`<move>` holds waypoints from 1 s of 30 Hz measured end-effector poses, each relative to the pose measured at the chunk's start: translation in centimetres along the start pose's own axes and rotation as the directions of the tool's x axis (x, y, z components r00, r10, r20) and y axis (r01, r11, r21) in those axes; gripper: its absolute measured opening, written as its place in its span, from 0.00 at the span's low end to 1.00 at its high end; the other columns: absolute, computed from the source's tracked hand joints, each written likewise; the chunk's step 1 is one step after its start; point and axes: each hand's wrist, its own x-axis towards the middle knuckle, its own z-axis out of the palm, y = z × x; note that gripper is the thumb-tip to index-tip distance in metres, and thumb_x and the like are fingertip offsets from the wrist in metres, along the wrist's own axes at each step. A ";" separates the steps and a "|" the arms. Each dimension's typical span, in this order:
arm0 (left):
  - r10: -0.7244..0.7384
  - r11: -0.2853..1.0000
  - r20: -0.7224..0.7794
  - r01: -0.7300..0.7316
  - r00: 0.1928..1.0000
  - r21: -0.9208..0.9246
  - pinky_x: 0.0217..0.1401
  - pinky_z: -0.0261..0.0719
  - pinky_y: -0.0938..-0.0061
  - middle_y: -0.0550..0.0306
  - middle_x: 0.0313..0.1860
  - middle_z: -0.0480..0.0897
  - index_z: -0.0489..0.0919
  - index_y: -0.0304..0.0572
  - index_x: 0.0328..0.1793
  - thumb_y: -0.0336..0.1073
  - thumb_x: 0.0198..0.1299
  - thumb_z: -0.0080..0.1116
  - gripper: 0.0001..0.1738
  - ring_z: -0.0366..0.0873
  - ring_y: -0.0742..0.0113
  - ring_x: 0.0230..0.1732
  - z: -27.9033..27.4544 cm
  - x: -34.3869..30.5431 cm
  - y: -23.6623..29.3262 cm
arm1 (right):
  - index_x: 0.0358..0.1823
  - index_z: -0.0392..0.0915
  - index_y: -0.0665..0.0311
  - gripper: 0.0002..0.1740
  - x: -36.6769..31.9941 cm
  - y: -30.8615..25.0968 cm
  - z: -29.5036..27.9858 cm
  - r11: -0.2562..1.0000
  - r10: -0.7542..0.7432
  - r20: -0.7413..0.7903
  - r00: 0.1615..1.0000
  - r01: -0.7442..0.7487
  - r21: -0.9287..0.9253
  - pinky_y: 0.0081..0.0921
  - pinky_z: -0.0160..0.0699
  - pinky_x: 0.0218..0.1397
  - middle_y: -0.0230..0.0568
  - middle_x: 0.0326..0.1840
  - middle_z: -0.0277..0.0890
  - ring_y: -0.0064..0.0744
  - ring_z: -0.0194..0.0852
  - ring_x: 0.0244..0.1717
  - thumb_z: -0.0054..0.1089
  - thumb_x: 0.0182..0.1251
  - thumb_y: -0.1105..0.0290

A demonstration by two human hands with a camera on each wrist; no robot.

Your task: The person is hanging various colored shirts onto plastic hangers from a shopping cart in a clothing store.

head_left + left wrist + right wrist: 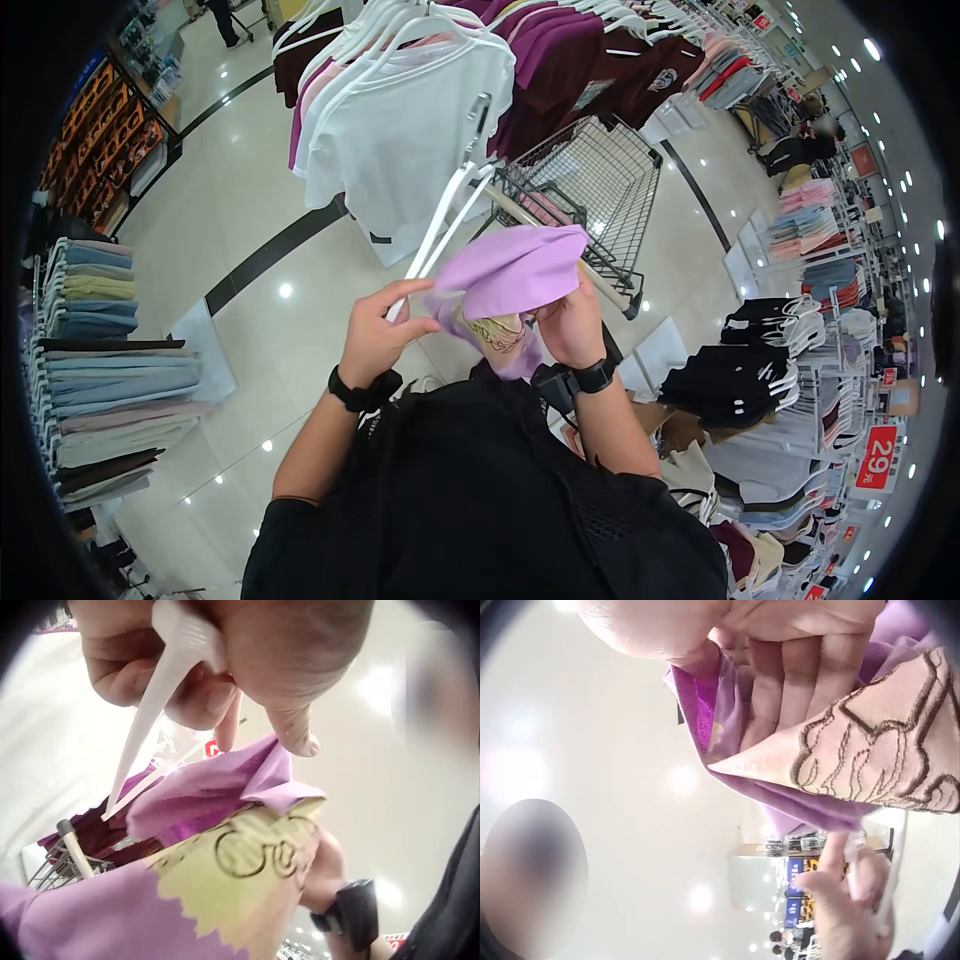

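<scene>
A lilac T-shirt [515,270] with a pale yellow printed patch [497,333] is held in front of my chest. My left hand [385,325] grips the arm of a white plastic hanger [440,225] and pinches the shirt's edge; the hanger [150,697] shows under its curled fingers [195,697]. My right hand [572,325] grips the bunched shirt from the right, fingers [795,682] curled into the lilac fabric [705,712] beside the printed patch [870,750].
A wire shopping cart [590,185] stands just ahead. A rack of white [400,130] and maroon [590,60] shirts hangs beyond it. Folded trousers [110,350] are stacked at the left, and more racks [760,380] stand at the right.
</scene>
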 end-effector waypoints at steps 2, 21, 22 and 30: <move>-0.025 1.000 -0.006 0.025 1.000 -0.009 0.37 0.69 0.82 0.63 0.41 0.86 0.84 0.36 0.62 0.30 0.57 0.74 0.24 0.66 0.80 0.32 1.4 0.8 -1.4 | 0.68 0.72 0.65 0.19 0.1 0.3 -0.3 1.000 0.011 -0.041 0.999 -0.010 0.013 0.26 0.87 0.50 0.36 0.53 0.83 0.27 0.86 0.49 0.49 0.82 0.65; 0.205 0.978 -0.091 -0.201 0.974 0.050 0.42 0.81 0.69 0.47 0.37 0.87 0.86 0.33 0.46 0.23 0.57 0.64 0.10 0.85 0.55 0.36 2.7 2.1 -5.5 | 0.48 0.83 0.73 0.14 -6.2 -10.2 -6.9 0.567 -0.492 -0.115 0.863 0.218 -0.795 0.26 0.80 0.48 0.39 0.42 0.86 0.27 0.83 0.43 0.51 0.76 0.71; 0.311 0.949 -0.176 -0.294 0.934 0.114 0.40 0.80 0.69 0.47 0.37 0.87 0.86 0.33 0.45 0.22 0.57 0.64 0.10 0.84 0.56 0.35 2.1 1.8 -5.3 | 0.47 0.83 0.73 0.14 -6.3 -10.8 -8.5 0.623 -0.495 -0.190 0.848 0.193 -0.758 0.25 0.79 0.46 0.39 0.40 0.86 0.25 0.81 0.41 0.50 0.77 0.71; 0.503 0.863 -0.269 -0.463 0.821 0.202 0.32 0.72 0.69 0.51 0.31 0.84 0.84 0.34 0.44 0.19 0.54 0.67 0.11 0.79 0.58 0.30 0.3 0.3 -3.2 | 0.49 0.83 0.68 0.08 -3.8 -7.0 -6.7 0.372 -0.195 -0.114 0.974 -0.034 -0.928 0.26 0.78 0.55 0.36 0.46 0.84 0.26 0.81 0.49 0.61 0.74 0.74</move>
